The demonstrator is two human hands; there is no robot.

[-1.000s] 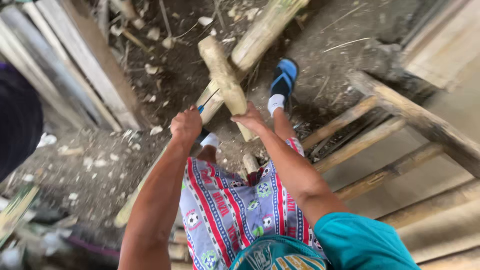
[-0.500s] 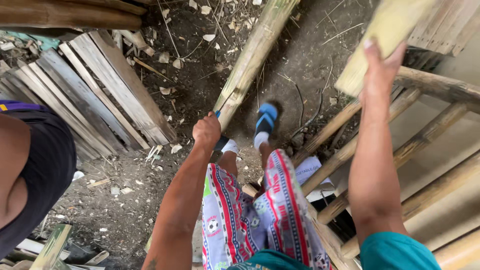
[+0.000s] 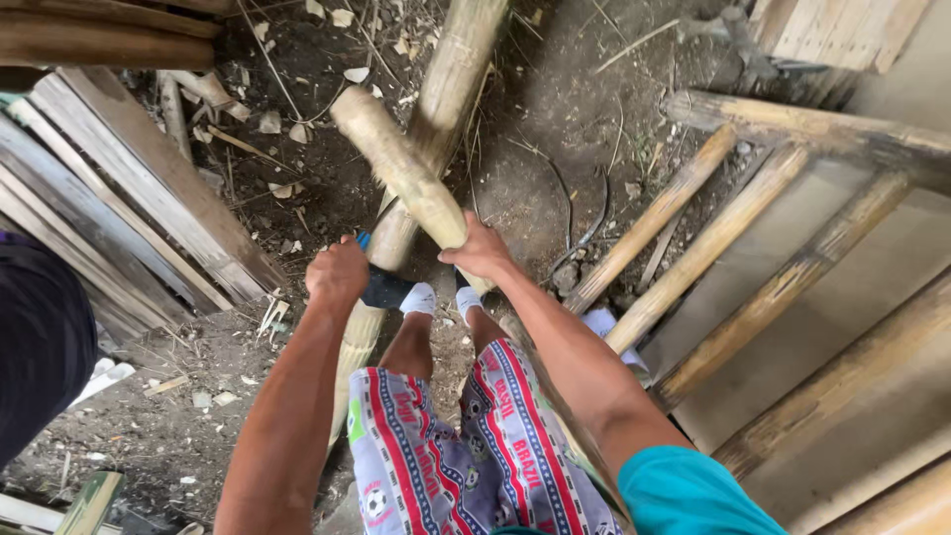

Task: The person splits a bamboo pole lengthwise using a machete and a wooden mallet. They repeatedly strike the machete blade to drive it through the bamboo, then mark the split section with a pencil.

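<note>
Bamboo club [image 3: 401, 163] — lowered again, mid-swing

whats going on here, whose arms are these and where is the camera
The camera sits on a person's head and looks straight down, so the two bare arms and patterned shorts are that person's own. There is no machine. The right hand grips a short thick club of wood or bamboo. The left hand is closed on a dark tool handle set against a long bamboo pole lying on the dirt ground. Planks lie on the left, a bamboo frame on the right. The dark shape at the left edge is another person.
</note>
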